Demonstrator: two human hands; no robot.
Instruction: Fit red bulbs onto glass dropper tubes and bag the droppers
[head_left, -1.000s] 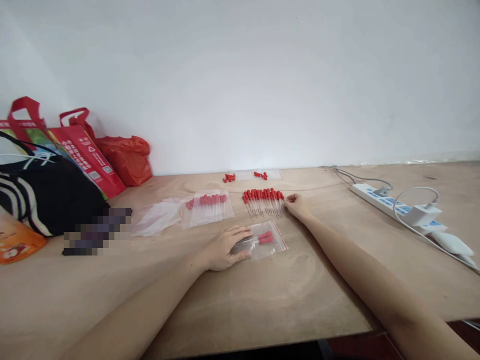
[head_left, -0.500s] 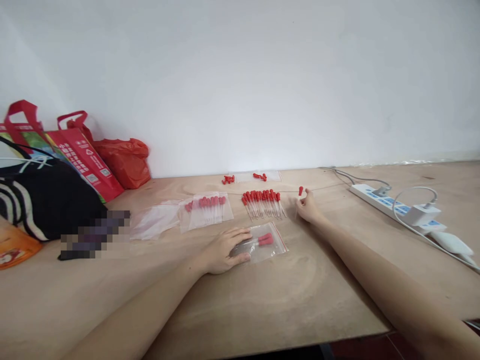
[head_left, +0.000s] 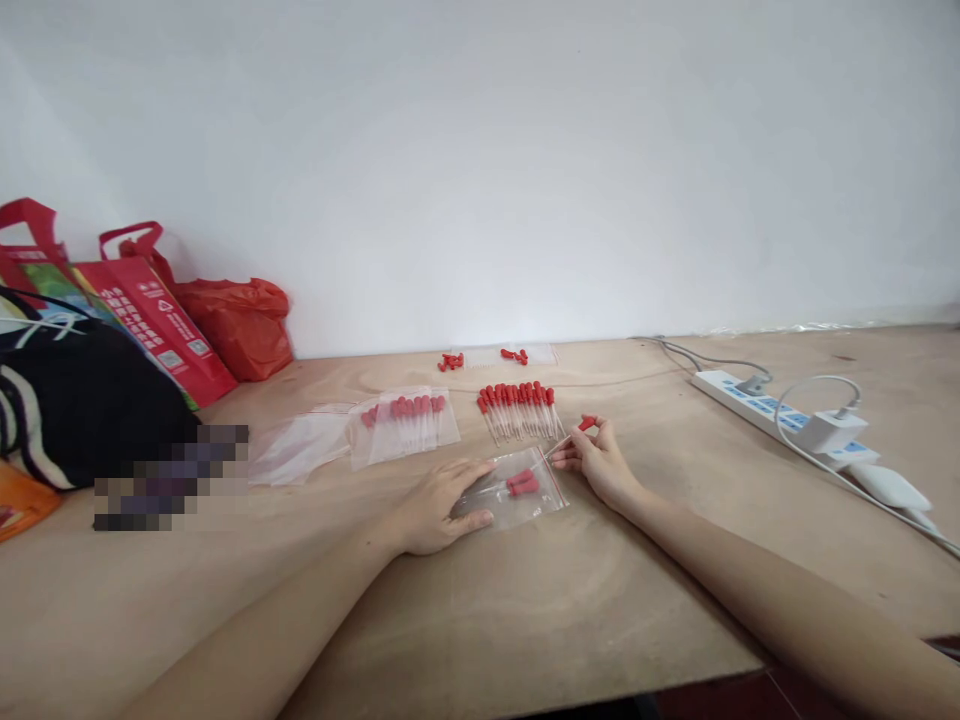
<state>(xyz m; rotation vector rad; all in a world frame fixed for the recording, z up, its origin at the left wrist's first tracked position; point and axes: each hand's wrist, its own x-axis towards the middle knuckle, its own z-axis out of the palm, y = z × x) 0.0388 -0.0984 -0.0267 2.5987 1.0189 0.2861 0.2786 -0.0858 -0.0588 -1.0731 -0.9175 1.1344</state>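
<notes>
My left hand (head_left: 444, 508) lies on the left end of a clear zip bag (head_left: 491, 515), its fingers stretched out and the thumb apart. Inside that bag are droppers with red rubber bulbs (head_left: 523, 482); their stems run under my fingers. At the bag's right end, my right hand (head_left: 600, 466) is closed on a dropper (head_left: 586, 424) with a red bulb. Its thin clear stem slants down and left to the bag's mouth; whether the tip is inside, I cannot tell. Just behind, a row of red-bulbed droppers (head_left: 517, 405) lies side by side.
Left of the row are filled zip bags of droppers (head_left: 409, 425) and flat clear bags (head_left: 296, 450). Loose red bulbs (head_left: 451, 361) lie near the wall. A power strip (head_left: 750, 405) with cables is on the right; red shopping bags (head_left: 157, 325) and a black bag (head_left: 97, 400) stand left.
My right hand has come left and nearer with the dropper, from beside the row to the zip bag's mouth. The dropper has gone from upright to slanting. My left hand stays on the bag.
</notes>
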